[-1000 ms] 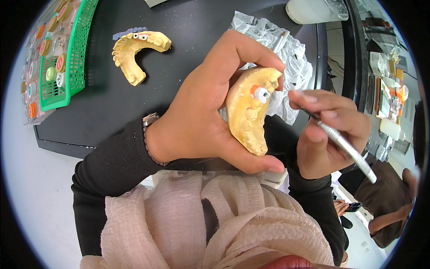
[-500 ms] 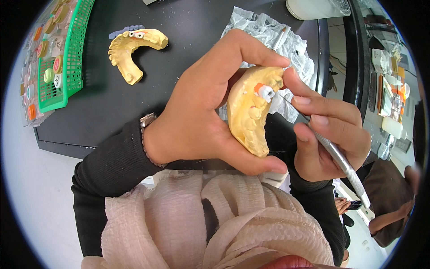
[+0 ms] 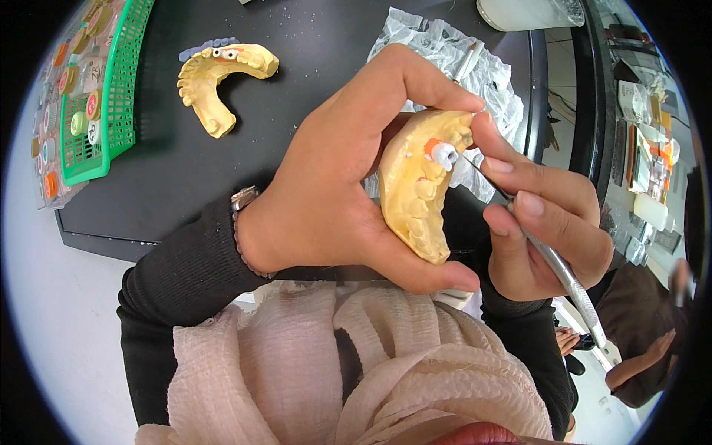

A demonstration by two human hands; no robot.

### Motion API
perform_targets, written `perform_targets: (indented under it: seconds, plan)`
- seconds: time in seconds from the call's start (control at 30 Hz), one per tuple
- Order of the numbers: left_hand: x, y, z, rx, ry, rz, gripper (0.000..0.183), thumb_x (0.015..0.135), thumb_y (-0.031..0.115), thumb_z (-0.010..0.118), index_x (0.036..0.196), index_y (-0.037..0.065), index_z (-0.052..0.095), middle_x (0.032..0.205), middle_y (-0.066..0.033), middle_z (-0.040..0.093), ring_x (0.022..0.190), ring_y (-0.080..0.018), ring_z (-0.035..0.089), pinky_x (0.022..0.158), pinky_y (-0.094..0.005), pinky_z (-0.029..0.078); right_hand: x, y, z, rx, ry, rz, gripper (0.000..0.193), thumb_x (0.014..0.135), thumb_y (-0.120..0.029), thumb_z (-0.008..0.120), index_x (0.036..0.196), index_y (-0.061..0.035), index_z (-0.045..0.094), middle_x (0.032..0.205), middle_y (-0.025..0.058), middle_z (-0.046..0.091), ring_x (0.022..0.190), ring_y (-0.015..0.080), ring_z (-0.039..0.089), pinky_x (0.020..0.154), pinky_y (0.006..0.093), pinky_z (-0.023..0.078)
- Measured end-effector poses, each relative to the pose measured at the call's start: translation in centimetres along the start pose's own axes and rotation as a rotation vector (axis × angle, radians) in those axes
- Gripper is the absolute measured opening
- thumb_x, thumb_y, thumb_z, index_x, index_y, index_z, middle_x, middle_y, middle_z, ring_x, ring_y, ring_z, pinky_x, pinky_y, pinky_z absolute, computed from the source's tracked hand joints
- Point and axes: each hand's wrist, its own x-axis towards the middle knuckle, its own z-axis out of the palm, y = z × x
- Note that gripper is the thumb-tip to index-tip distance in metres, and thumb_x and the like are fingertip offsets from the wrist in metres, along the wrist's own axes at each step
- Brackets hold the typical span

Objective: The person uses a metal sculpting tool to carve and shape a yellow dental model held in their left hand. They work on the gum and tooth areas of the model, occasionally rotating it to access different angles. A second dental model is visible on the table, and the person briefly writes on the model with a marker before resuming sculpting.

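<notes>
My left hand point(image 3: 334, 178) is closed round a yellow plaster dental model point(image 3: 408, 185), its index finger and thumb spanning the two ends. On the model's upper part stands a small whitish-grey crown point(image 3: 444, 154) with a hole in it, beside an orange-red patch point(image 3: 431, 145). My right hand point(image 3: 549, 215) grips a thin metal dental carving tool point(image 3: 567, 278) with a knurled handle like a pen. The tool's fine tip points at the crown's right side; whether they touch I cannot tell. My right index finger is close to the model's upper end.
Another yellow dental model point(image 3: 211, 81) lies on the dark table point(image 3: 297, 44). At far left is a green basket point(image 3: 119, 111) of small lidded jars. Crumpled white tissue point(image 3: 423, 44) with a brush point(image 3: 467, 61) on it lies behind my hands, near a cloudy container point(image 3: 526, 11). Another person point(image 3: 641, 326) is at right.
The tool's tip has come nearer the crown, and its handle end has shifted slightly left. The held model has moved a little to the right. At right, the other person's arm has moved.
</notes>
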Motion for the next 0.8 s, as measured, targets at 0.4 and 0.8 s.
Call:
perform_targets:
  seconds: [0.4, 0.8]
  plan:
    - [0.09, -0.09, 0.02, 0.002, -0.005, 0.032, 0.101, 0.038, 0.037, 0.09, 0.116, 0.001, 0.037, 0.107, -0.0102, 0.044, 0.094, -0.0143, 0.046, 0.082, -0.0268, 0.039, -0.02, 0.1, 0.23, -0.006, 0.007, -0.007, 0.024, 0.08, -0.001, 0.06, 0.1, -0.0038, 0.048, 0.089, 0.0219, 0.057, 0.092, 0.0426, 0.058, 0.082, 0.0473, 0.049]
    - [0.11, -0.06, -0.05, 0.015, -0.015, 0.026, 0.101, 0.039, 0.037, 0.09, 0.116, 0.001, 0.036, 0.106, -0.0101, 0.044, 0.093, -0.0143, 0.046, 0.081, -0.0264, 0.039, 0.14, 0.02, -0.48, -0.015, -0.073, 0.018, 0.023, 0.08, -0.002, 0.061, 0.098, -0.0039, 0.047, 0.089, 0.0226, 0.057, 0.091, 0.0411, 0.059, 0.082, 0.0465, 0.049]
